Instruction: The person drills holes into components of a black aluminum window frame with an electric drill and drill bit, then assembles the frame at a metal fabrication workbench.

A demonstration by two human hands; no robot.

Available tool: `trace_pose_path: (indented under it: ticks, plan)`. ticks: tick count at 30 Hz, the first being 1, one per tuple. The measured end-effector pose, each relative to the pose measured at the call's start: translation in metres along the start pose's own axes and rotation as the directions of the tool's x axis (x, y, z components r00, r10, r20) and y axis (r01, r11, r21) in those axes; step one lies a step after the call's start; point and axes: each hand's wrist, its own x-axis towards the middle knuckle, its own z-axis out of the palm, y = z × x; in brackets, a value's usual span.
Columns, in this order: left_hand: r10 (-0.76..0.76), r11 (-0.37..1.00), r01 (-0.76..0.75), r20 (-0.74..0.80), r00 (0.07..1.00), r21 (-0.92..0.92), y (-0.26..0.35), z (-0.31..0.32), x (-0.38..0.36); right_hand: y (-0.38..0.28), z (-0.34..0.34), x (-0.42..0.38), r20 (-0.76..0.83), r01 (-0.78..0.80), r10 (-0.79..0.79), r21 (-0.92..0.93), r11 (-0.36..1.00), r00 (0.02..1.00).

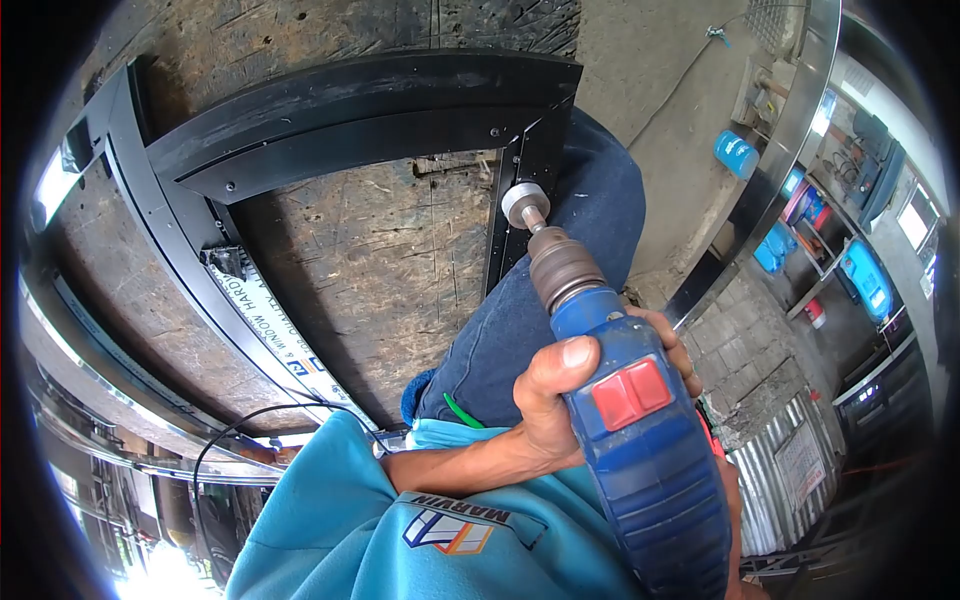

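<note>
A blue power drill [650,450] with a red switch on its body points up and away from me. My left hand [560,385] wraps round the front of its body, thumb on the near side and fingertips showing at the far side. At the rear, my right hand [735,500] grips the drill, mostly hidden behind it. A pale hole saw [524,205] sits in the metal chuck [562,265], right at the side bar of a black metal frame [350,140]. My knee in blue jeans [600,190] rests behind that bar.
A scarred wooden worktop [390,270] lies under the frame. Bars with printed protective film [270,310] run along the left, with a black cable [205,450] near them. A blue container [736,154] and cluttered shelves stand right, near corrugated metal [785,470].
</note>
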Motion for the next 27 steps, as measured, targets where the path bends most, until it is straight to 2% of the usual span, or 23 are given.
trace_pose_path:
  ticks: [1, 2, 3, 6, 9, 15, 27]
  plan:
    - [-0.004, 1.000, 0.004, -0.012, 1.000, -0.005, 0.000, 0.001, 0.000, 0.001, -0.008, 0.002, 0.002, 0.003, -0.003, -0.001, 1.000, 1.000]
    - [-0.009, 1.000, 0.009, -0.026, 1.000, -0.011, 0.000, 0.001, 0.000, 0.005, -0.023, 0.004, 0.089, 0.112, -0.077, -0.496, 0.861, 0.993]
    - [-0.007, 1.000, 0.007, -0.024, 1.000, -0.010, 0.000, 0.001, 0.001, 0.005, -0.031, 0.005, 0.203, 0.223, -0.096, -0.846, 0.483, 0.975]
    - [0.004, 1.000, -0.004, 0.005, 1.000, 0.017, -0.001, -0.001, 0.001, 0.007, -0.041, 0.003, 0.215, 0.225, -0.073, -0.874, 0.430, 0.974]
    - [0.012, 0.999, -0.012, 0.018, 1.000, -0.037, -0.003, -0.003, 0.002, 0.005, -0.048, 0.001, 0.226, 0.228, -0.045, -0.916, 0.331, 0.973]
    - [0.002, 1.000, -0.002, 0.036, 0.999, -0.005, -0.001, -0.004, 0.003, 0.004, -0.054, 0.002, 0.258, 0.253, 0.026, -0.958, 0.133, 0.966]
    - [0.012, 1.000, -0.012, 0.008, 1.000, -0.023, -0.002, -0.001, 0.005, 0.009, -0.043, -0.021, 0.374, 0.396, -0.130, -0.860, 0.321, 0.918]
